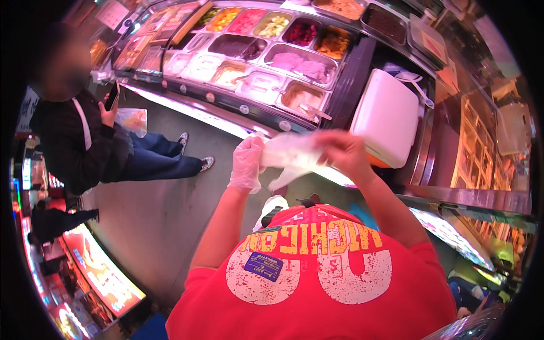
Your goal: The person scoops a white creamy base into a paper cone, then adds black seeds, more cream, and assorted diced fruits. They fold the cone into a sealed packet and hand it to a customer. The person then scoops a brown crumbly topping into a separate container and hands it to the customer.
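Observation:
My left hand (247, 162), in a thin clear plastic glove, is closed on one end of a loose, filmy white disposable plastic glove (289, 156). That loose glove stretches across in front of my chest, and part of it hangs down. At its other end is my bare right hand (347, 154). Motion smears its fingers, so their grip on the film does not show. Both hands are just short of the counter's lit front edge (187, 107).
Metal trays of coloured toppings (300, 62) fill the counter ahead. To their right stands a white lidded box (387, 116), with a white ladle (416, 88) behind it. At left, a person (85, 130) holds a phone (112, 96) and a plastic bag (133, 120). Lit stalls line the lower left.

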A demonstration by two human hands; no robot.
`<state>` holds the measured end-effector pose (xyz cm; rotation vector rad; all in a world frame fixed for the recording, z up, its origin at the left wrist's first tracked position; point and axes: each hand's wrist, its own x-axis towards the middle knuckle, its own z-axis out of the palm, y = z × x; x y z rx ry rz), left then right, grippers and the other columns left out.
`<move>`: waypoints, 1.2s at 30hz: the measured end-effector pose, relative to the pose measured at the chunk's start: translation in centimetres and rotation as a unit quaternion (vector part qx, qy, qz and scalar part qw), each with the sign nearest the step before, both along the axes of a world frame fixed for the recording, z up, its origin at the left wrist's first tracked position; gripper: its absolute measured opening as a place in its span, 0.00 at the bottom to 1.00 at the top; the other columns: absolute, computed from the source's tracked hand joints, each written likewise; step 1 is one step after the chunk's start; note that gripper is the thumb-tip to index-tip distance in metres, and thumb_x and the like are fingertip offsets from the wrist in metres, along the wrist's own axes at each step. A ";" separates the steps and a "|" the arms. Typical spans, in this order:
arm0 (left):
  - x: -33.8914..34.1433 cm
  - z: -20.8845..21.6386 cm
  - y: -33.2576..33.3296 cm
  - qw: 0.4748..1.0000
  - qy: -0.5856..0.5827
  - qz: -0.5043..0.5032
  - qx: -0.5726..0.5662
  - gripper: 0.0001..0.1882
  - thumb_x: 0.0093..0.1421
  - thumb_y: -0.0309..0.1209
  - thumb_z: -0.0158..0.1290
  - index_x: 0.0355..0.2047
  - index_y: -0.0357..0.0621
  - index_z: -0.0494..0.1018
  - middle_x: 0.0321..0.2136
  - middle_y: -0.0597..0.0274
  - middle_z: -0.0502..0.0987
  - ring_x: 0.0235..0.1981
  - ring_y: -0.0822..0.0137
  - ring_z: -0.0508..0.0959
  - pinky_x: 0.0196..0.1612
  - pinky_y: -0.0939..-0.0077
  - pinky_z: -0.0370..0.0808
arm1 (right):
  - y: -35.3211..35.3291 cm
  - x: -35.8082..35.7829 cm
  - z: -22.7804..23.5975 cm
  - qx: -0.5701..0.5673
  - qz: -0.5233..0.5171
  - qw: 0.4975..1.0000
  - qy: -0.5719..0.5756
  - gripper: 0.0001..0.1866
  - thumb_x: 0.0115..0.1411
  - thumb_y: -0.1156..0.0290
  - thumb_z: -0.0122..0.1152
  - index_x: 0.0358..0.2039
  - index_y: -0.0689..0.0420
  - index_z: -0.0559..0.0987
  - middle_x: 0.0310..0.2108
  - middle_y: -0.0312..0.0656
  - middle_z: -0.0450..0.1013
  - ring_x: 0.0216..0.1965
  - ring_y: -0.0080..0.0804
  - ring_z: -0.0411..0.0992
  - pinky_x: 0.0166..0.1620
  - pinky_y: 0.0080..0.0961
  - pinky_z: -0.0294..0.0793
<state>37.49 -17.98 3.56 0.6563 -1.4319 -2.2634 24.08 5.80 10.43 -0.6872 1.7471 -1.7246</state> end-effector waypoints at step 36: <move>7.8 9.0 -11.3 0.920 0.166 -0.042 0.353 0.37 0.75 0.60 0.35 0.73 0.48 0.60 0.71 0.54 0.63 0.71 0.57 0.63 0.72 0.51 0.60 | -23.1 1.1 -1.5 -0.012 0.267 0.962 -0.047 0.15 0.72 0.62 0.61 0.48 0.61 0.82 0.31 0.31 0.77 0.35 0.15 0.73 0.41 0.19 0.73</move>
